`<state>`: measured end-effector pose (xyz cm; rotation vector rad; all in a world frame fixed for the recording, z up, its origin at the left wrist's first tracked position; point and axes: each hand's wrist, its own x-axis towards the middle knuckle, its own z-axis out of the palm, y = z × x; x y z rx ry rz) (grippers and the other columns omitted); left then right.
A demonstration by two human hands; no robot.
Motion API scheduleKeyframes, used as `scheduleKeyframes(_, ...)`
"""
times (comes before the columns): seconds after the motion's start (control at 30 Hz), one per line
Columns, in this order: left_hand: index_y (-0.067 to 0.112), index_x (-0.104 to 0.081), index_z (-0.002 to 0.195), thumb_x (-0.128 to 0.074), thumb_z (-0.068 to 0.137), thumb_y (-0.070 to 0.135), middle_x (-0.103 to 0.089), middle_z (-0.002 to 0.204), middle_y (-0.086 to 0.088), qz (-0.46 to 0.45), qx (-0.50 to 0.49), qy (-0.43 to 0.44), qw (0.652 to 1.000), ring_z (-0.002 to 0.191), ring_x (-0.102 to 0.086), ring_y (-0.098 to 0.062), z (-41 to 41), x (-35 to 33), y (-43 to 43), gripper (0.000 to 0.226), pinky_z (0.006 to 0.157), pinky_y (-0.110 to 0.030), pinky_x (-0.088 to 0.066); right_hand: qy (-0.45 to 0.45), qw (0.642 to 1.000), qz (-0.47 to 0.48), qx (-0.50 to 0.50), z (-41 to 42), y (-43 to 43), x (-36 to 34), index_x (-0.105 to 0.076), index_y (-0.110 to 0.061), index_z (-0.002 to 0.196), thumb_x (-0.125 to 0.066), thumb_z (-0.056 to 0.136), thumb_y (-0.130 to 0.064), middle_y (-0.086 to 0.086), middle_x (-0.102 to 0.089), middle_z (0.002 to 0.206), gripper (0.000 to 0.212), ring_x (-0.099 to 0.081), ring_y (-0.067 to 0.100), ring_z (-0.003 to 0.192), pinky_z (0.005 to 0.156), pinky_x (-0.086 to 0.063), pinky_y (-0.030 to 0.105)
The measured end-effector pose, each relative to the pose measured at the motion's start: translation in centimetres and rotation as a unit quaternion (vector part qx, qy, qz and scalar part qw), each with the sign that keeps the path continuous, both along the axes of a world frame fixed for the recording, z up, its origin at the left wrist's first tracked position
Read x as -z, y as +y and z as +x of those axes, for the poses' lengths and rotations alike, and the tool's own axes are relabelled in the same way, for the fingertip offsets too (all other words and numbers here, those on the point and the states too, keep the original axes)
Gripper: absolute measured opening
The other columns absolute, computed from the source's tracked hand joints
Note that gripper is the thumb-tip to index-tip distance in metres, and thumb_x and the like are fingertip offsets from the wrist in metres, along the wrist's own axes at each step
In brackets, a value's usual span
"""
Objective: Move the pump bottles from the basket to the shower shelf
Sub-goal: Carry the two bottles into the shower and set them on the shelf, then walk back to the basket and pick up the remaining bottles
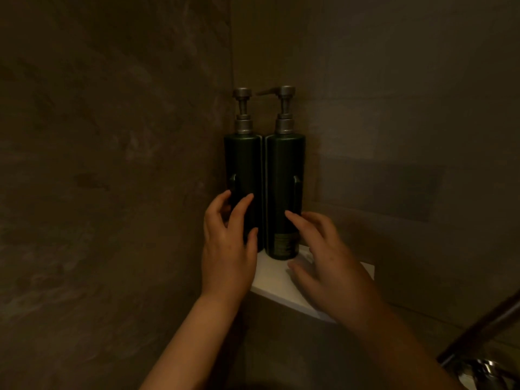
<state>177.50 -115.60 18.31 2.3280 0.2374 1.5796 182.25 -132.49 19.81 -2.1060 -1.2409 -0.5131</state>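
Note:
Two tall dark green pump bottles with grey metal pumps stand upright side by side on a white corner shelf (pixel 277 280). The left bottle (pixel 243 161) and the right bottle (pixel 285 170) touch each other in the wall corner. My left hand (pixel 228 249) wraps its spread fingers around the lower part of the left bottle. My right hand (pixel 329 254) hovers with fingers apart at the lower right side of the right bottle, fingertips at or near its surface; whether it grips is unclear. No basket is in view.
Dark stone-look walls meet in the corner behind the bottles. A chrome fitting (pixel 484 370) and a slanted dark bar (pixel 484 327) sit at the lower right. The shelf's front strip is bare.

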Motion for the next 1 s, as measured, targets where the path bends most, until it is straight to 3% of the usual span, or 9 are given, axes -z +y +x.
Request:
scheduleKeyframes(0.2,0.021,-0.044,0.134,-0.069,0.08,0.004,-0.025,0.14,-0.004,-0.014,-0.009,0.009,1.0,0.125,-0.032,-0.013,0.5,-0.4,0.2,0.063,0.098,-0.026,-0.032,0.001,1.0,-0.015,-0.009,0.1,0.7,-0.3,-0.012,-0.044,0.147,-0.058,0.09,-0.025,-0.019,-0.014,0.145,0.075,-0.03,-0.005,0.121,0.077,-0.027,-0.004)
scheduleKeyframes(0.43,0.021,-0.043,0.135,-0.066,0.081,0.002,-0.027,0.14,-0.007,-0.024,-0.015,0.014,0.999,0.122,-0.024,-0.004,0.8,-0.5,0.3,0.062,0.093,-0.008,-0.021,0.005,1.0,-0.006,-0.025,0.2,1.3,0.0,-0.013,-0.042,0.147,-0.056,0.091,-0.022,-0.021,-0.01,0.144,0.074,-0.031,0.0,0.123,0.087,-0.035,0.01)
scheduleKeyframes(0.63,0.017,-0.044,0.134,-0.065,0.082,0.003,-0.026,0.143,-0.01,-0.04,-0.01,0.026,0.999,0.124,-0.024,-0.004,-0.1,-0.6,0.2,0.058,0.1,-0.02,-0.027,0.019,0.999,0.0,-0.029,0.1,1.1,0.0,-0.024,-0.039,0.146,-0.056,0.091,-0.024,-0.017,-0.013,0.148,0.065,-0.028,-0.004,0.124,0.088,-0.03,0.006)
scheduleKeyframes(0.77,0.016,-0.044,0.134,-0.065,0.083,0.01,-0.026,0.144,-0.01,-0.047,-0.012,0.054,0.997,0.129,-0.032,-0.017,-2.9,-0.5,-0.1,0.055,0.099,-0.026,-0.032,0.038,0.998,0.042,-0.004,-1.0,0.3,0.4,-0.033,-0.039,0.143,-0.054,0.092,-0.031,-0.015,-0.025,0.147,0.055,-0.032,-0.005,0.123,0.084,-0.028,0.006)
scheduleKeyframes(0.9,0.023,-0.046,0.133,-0.052,0.09,0.036,-0.035,0.14,-0.001,-0.003,-0.028,0.163,0.986,0.126,-0.035,-0.015,-7.1,-0.4,-0.3,0.046,0.088,-0.025,-0.036,0.022,0.998,0.042,0.037,-3.2,0.0,1.7,-0.04,-0.036,0.138,-0.049,0.091,-0.038,-0.015,-0.039,0.137,0.048,-0.033,-0.007,0.115,0.081,-0.027,0.005)
scheduleKeyframes(1.0,0.025,-0.046,0.134,-0.04,0.092,0.046,-0.037,0.142,0.001,0.03,-0.056,0.246,0.967,0.127,-0.034,-0.015,-10.0,-0.1,-0.5,0.048,0.093,-0.032,-0.038,0.015,0.999,0.014,0.041,-5.3,0.1,2.6,-0.041,-0.035,0.136,-0.045,0.089,-0.042,-0.014,-0.045,0.133,0.048,-0.024,-0.012,0.11,0.081,-0.023,0.004)
